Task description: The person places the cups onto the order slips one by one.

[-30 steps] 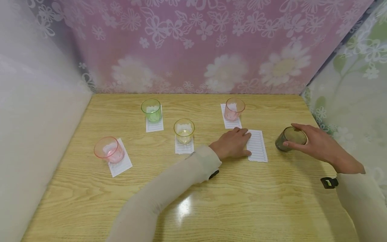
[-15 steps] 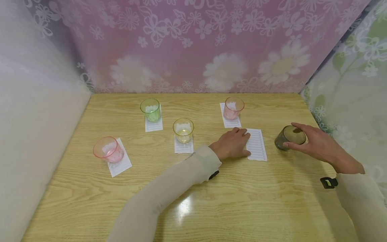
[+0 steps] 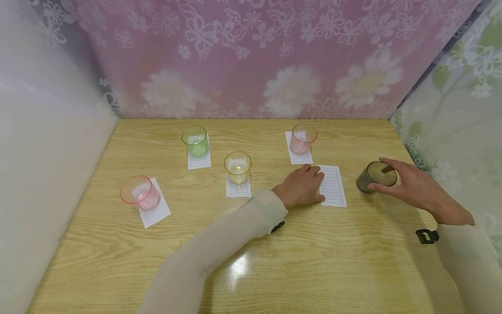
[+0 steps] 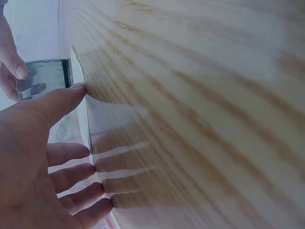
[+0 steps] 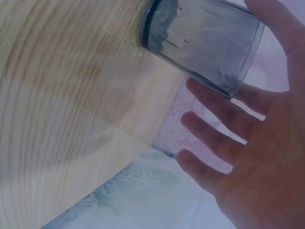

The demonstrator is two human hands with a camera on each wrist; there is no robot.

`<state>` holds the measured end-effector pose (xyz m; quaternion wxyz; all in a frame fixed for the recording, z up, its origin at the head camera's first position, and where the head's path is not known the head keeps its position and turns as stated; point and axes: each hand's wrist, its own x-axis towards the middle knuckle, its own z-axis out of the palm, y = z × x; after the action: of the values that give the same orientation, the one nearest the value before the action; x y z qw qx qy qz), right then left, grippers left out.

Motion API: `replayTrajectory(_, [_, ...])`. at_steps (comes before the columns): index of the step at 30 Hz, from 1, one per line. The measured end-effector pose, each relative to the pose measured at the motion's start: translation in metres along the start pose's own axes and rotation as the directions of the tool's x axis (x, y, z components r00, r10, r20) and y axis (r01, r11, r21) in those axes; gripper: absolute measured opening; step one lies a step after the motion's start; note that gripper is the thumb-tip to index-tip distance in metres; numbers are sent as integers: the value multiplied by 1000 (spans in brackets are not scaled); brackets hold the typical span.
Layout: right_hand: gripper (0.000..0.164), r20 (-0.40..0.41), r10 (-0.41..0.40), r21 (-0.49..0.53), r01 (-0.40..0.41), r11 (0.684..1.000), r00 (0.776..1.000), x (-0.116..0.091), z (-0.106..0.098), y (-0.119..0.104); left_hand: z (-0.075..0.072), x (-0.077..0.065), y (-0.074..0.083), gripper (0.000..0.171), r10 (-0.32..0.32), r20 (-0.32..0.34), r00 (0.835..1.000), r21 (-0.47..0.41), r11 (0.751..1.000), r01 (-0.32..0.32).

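My right hand (image 3: 415,187) grips a smoky dark tumbler (image 3: 372,179) near its rim, thumb on the near side and fingers on the far side. In the right wrist view, the tumbler (image 5: 200,43) is see-through with a thick dark base, and some of the fingers (image 5: 209,133) are spread beside it. To its left, my left hand (image 3: 300,185) touches the left edge of a lined paper slip (image 3: 332,186) with its thumb and fingertips. The left wrist view shows the thumb (image 4: 62,102) and fingers (image 4: 76,179) extended, their tips at the slip's edge.
Four other slips are replaced here by several cups on lined slips: a pink cup (image 3: 302,140) behind my left hand, a yellow cup (image 3: 237,169), a green cup (image 3: 196,143) and another pink cup (image 3: 143,194) leftward. Floral curtains (image 3: 251,56) border the wooden table (image 3: 313,261).
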<state>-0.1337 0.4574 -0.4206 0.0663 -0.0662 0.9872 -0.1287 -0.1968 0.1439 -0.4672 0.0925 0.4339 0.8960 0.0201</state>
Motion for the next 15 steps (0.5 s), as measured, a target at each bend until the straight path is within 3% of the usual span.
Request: replayTrajectory(15, [93, -45, 12, -14, -12, 1000, 999, -1, 0, -2, 0, 1, 0, 63, 0, 2, 1000, 11, 1000, 0])
